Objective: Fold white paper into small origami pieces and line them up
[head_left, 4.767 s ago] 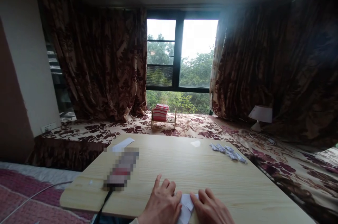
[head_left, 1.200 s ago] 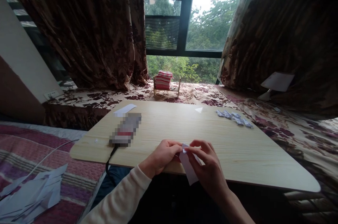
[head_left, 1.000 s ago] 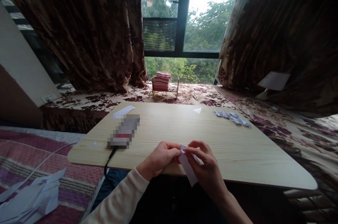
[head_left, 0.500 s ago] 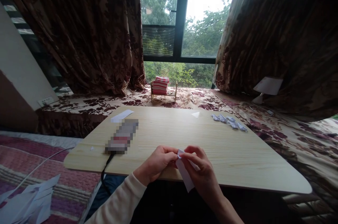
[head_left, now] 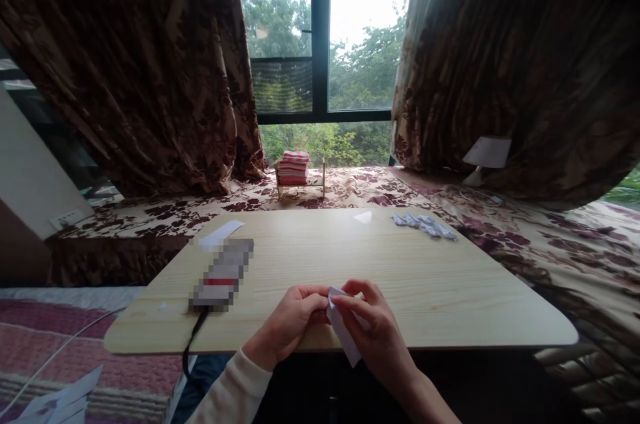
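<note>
With twelve at the window (head_left: 360, 37) and the middle of the tabletop (head_left: 465, 291) as my dial, I have both hands working together at six, just above the near edge. The left hand (head_left: 287, 324) pinches the top end of a folded paper (head_left: 347, 342) between thumb and forefinger, probably to anchor it. The right hand (head_left: 373, 331) grips the same paper from the right, thumb against bent fingers, which I take as a way to steady and shape that end finely; exactly how its fingertips meet I cannot tell. The paper slants, its lower end dangling past the edge towards six, so I judge the hands bear it rather than the wood. Between one and two o'clock, small folded pieces (head_left: 424, 225) lie clustered near the far corner, perhaps to leave the hands room. At ten rests a loose strip (head_left: 220, 235); at nine, a pixelated device (head_left: 225, 275) with a black cord (head_left: 193, 337) running over the near edge, likely set there clear of the fingers. Towards eight, more strips (head_left: 67, 404) lie on the striped bedspread (head_left: 100, 344), off the table but, I reckon, handy to the left arm.
</note>
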The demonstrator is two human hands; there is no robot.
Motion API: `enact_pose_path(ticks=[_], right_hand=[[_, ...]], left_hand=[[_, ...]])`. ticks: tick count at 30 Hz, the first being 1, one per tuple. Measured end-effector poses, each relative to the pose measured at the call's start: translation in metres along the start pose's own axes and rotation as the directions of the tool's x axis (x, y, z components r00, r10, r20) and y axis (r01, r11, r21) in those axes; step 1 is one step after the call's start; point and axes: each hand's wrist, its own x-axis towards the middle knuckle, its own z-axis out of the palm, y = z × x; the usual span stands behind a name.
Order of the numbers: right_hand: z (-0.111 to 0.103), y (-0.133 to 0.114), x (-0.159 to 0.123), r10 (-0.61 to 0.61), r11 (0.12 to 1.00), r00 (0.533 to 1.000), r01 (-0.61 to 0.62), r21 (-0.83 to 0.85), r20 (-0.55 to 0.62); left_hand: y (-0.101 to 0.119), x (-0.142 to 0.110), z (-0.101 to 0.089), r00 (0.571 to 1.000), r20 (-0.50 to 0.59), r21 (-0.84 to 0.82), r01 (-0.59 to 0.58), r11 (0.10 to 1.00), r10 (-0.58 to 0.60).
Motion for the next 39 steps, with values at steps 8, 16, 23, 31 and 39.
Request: enact_pose_path(ticks=[8,16,23,31,39], right_hand=[[-0.002,-0.002,0.001,0.016,0.999,1.000,-0.017,-0.035,-0.014],[-0.003,-0.004,0.002,0.029,0.999,0.999,-0.030,-0.035,-0.020],[-0.001,-0.001,0.001,0.017,0.999,1.000,-0.018,-0.042,-0.008],[0.001,0.000,0.001,0.069,0.997,0.998,-0.069,0.029,-0.001],[-0.013,0.003,0.017,0.412,0.879,0.911,-0.392,0.269,-0.017]], left_hand=[[0.001,0.000,0.003,0.999,-0.033,0.049,0.005,0.999,-0.003],[0.000,0.000,0.001,1.000,0.026,0.037,-0.004,0.999,0.003],[0.000,-0.002,0.001,0.998,0.053,0.023,-0.034,0.999,0.032],[-0.002,-0.003,0.008,0.992,-0.017,0.222,-0.116,0.968,0.123],[-0.005,-0.002,0.006,0.994,-0.064,0.111,-0.083,0.990,0.090]])
